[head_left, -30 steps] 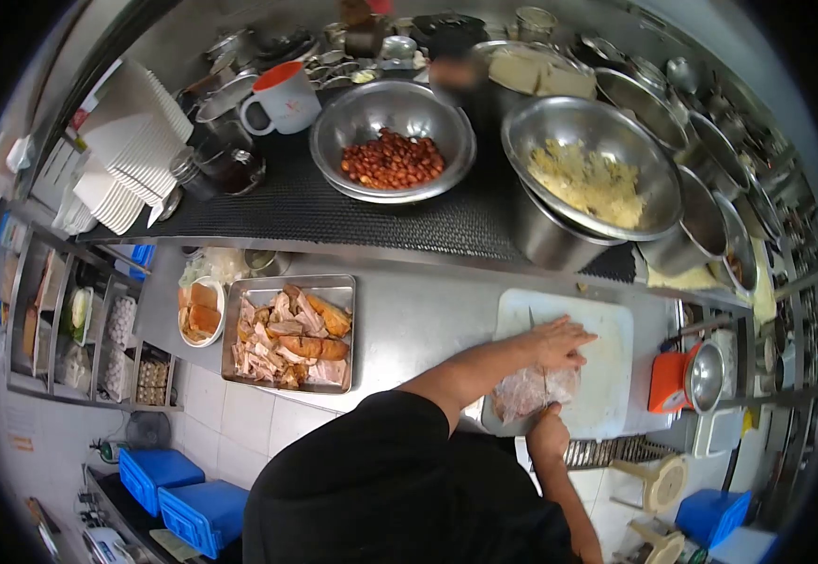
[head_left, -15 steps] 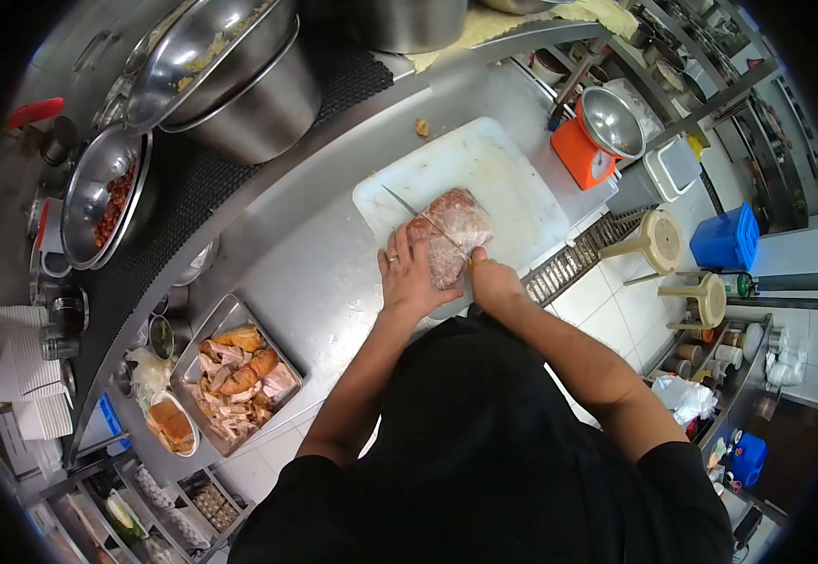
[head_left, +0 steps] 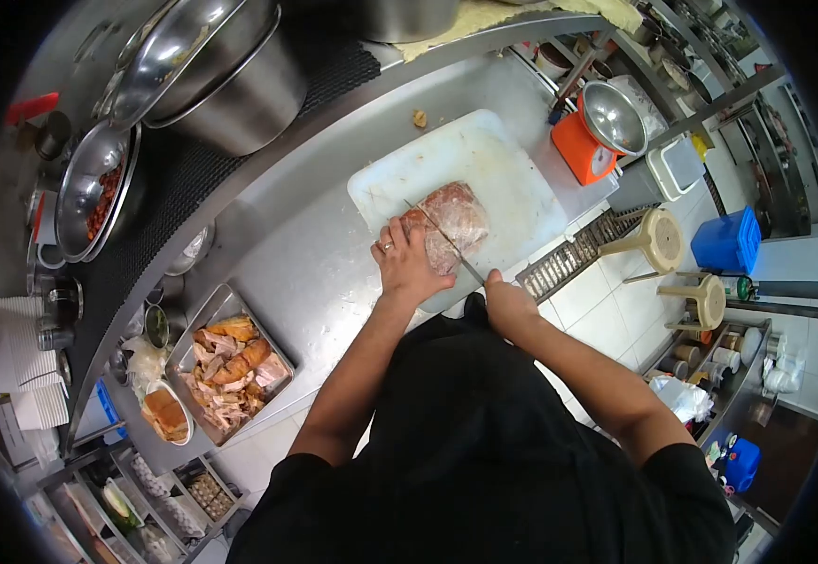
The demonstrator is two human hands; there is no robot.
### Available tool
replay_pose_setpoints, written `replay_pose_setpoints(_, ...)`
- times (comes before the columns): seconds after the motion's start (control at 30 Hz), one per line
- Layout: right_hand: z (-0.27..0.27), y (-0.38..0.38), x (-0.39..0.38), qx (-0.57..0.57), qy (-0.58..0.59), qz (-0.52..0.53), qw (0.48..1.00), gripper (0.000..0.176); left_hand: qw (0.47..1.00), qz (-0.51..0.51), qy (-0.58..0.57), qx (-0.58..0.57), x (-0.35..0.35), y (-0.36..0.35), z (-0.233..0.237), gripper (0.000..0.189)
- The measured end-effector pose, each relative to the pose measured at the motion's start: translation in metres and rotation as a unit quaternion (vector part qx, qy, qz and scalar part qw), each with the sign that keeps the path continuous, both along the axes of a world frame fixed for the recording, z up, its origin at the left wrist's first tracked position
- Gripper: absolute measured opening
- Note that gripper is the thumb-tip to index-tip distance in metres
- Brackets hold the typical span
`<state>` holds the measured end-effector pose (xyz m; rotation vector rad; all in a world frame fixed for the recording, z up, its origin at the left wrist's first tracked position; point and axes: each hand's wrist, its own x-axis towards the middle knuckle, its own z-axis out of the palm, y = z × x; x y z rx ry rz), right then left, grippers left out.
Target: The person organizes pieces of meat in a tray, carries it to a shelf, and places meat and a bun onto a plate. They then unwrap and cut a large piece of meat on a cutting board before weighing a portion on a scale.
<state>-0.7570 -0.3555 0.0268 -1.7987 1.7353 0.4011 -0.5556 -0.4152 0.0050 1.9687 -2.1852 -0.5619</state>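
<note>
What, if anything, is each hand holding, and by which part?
The right hand grips the knife at its handle end, mostly hidden in the fist; the left hand rests against the left side of the meat.

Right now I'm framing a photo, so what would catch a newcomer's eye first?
Probably the block of meat on the white cutting board at center, with the left hand on it and the right hand holding a knife across it. Then the bright orange scale right of the board, and the metal tray of meat pieces at lower left.
</note>
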Motion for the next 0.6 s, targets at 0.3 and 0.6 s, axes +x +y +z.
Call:
replay_pose_setpoints(0.3, -0.018, -0.014, 0.007, -0.055, -0.008, -0.008, 0.998, 0.024, 1.0, 0.019, 0.015, -0.008, -0.004, 0.003, 0.011, 0.11)
replay_pose_setpoints(0.6, 0.001, 0.043, -0.049, -0.005, -0.003, -0.039, 0.999, 0.023, 0.986, 0.165, -0.001, 0.024, 0.018, -0.033, 0.016, 0.11)
